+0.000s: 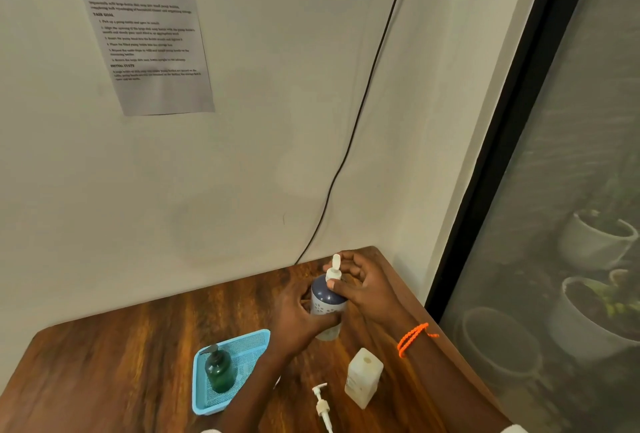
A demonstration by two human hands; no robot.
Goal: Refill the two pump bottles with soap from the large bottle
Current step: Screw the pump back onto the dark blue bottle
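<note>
The large bottle (pixel 325 304), dark blue on top and white below with a white flip cap, stands upright on the wooden table (pixel 138 346). My left hand (pixel 298 318) grips its body from the left. My right hand (pixel 360 283) holds its white cap with thumb and fingers. A square white bottle (pixel 363 377) with its neck uncovered stands near the front. Its white pump head (pixel 322 406) lies flat on the table beside it. A dark green pump bottle (pixel 219 372) with its pump on stands in a light blue tray (pixel 242 346).
A wall rises right behind the table, with a printed sheet (pixel 145 37) taped to it and a black cable (pixel 360 110) running down. A dark-framed window (pixel 502 155) stands just past the table's right edge. An orange band (pixel 412 337) circles my right wrist.
</note>
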